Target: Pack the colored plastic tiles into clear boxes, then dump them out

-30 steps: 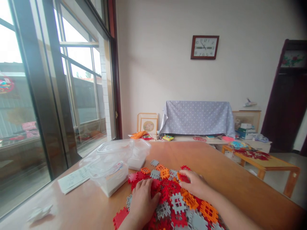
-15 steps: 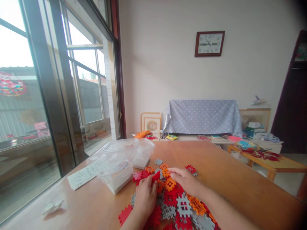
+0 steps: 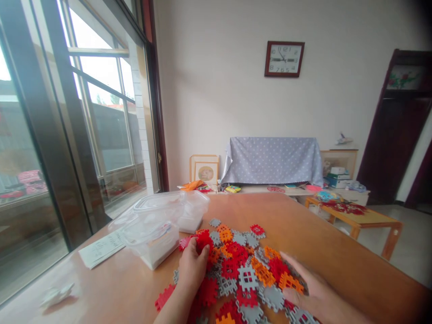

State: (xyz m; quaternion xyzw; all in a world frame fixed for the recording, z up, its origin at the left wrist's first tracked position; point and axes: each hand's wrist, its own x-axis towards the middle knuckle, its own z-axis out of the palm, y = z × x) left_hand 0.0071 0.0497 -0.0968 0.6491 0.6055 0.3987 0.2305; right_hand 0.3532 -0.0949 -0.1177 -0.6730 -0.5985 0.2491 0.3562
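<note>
Interlocking plastic tiles with notched edges, in red, orange and grey, lie in a loose pile on the wooden table. My left hand [image 3: 192,266], at the pile's left side, pinches a red tile [image 3: 203,239] between thumb and fingers; whether more than one tile is in it I cannot tell. At the right edge of the pile is my right hand [image 3: 313,288], its thumb and fingers spread around an orange tile [image 3: 290,283] without closing on it. A grey window-shaped tile [image 3: 248,277] lies on top, between the hands.
Clear plastic containers [image 3: 158,247] stand left of the pile, with a lid [image 3: 158,202] on top. Written paper [image 3: 102,249] and a crumpled white scrap [image 3: 56,295] lie farther left on the table [image 3: 324,243]. A low wooden bench [image 3: 381,219] stands beyond at right.
My right hand has moved from the far part of the pile to its right edge, uncovering tiles there. My left hand still holds red. The view has turned slightly right.
</note>
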